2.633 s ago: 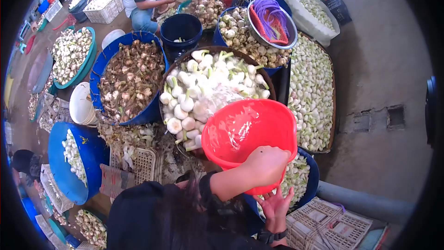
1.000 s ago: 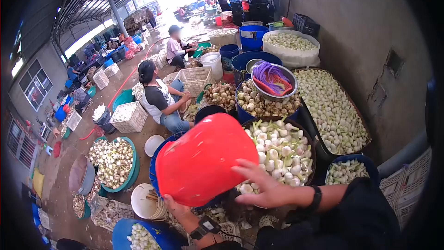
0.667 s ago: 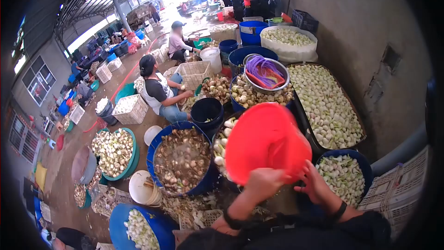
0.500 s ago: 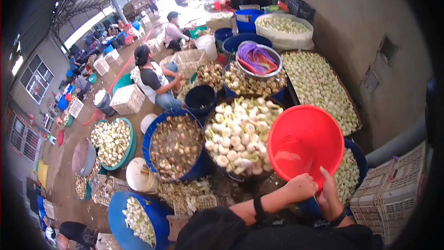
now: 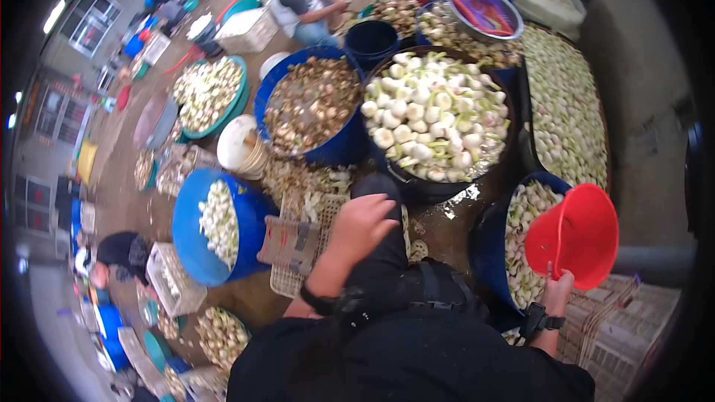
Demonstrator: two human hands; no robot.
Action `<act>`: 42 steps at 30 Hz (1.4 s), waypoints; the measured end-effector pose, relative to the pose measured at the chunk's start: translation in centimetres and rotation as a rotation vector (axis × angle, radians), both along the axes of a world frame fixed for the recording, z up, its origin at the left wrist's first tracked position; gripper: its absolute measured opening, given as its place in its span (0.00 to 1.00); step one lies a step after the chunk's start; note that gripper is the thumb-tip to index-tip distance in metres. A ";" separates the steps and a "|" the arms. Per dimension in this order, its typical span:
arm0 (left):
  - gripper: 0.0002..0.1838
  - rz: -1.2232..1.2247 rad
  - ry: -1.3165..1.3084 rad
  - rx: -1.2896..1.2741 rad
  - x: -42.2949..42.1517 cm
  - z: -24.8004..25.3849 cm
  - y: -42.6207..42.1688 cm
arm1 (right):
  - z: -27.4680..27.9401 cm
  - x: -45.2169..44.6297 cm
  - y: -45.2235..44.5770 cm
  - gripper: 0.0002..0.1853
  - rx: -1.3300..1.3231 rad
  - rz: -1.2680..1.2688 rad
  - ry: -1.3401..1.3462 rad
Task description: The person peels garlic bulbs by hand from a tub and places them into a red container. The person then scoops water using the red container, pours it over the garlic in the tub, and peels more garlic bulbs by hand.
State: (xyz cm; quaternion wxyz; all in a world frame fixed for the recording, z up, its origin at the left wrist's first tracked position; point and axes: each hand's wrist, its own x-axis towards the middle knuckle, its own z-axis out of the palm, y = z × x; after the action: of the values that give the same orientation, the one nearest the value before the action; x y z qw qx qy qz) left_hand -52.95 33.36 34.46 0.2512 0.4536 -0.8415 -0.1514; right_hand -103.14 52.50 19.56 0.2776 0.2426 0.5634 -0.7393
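Observation:
My right hand (image 5: pixel 560 284) grips the rim of a red plastic bucket (image 5: pixel 551 242), its fingers closed on the near edge. The bucket is tilted, its mouth facing right, over a blue tub (image 5: pixel 491 253) of pale bulbs (image 5: pixel 525 242) that look like garlic. Nothing shows inside the bucket from here. My left hand (image 5: pixel 363 229) is raised above my leg with nothing in it, its fingers stretched out. Ahead of it stands a big dark tub (image 5: pixel 424 192) heaped with white, green-stemmed bulbs (image 5: pixel 436 115), wet along the right edge.
A blue tub (image 5: pixel 279 134) of brownish bulbs in water stands ahead on the left. Beside my legs are a plastic crate (image 5: pixel 287 279) and a tilted blue tub (image 5: pixel 194 253). Stacked crates (image 5: pixel 618 335) stand at right. A person (image 5: pixel 294 4) sits beyond the tubs.
My left hand has let go of the red bucket and moved left. My right hand has carried the bucket rightward, over the blue tub. The view has turned downward.

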 end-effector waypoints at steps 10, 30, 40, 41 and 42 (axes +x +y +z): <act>0.12 0.906 0.122 0.062 13.7 -1.0 8.0 | 5.0 4.7 -14.3 0.17 -0.388 0.550 0.244; 0.25 0.887 1.609 0.369 31.4 -5.0 -15.4 | 9.5 62.2 -43.0 0.33 -0.677 1.669 0.400; 0.22 1.061 1.836 0.367 56.8 -18.6 -30.4 | -11.4 66.8 -50.9 0.28 -0.067 1.966 1.399; 0.22 1.066 1.819 0.385 59.5 -20.6 -31.5 | -15.6 67.6 -50.5 0.26 -0.044 1.724 1.653; 0.21 1.176 1.787 0.416 62.2 -22.6 -32.8 | -18.2 68.2 -49.6 0.26 0.050 1.787 1.705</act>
State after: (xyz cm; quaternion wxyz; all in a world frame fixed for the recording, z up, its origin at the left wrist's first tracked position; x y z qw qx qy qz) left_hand 9.20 0.54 11.87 0.7235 0.5450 0.0357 -0.4222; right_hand -34.92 2.85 1.33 0.2245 -0.7816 0.5462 -0.2010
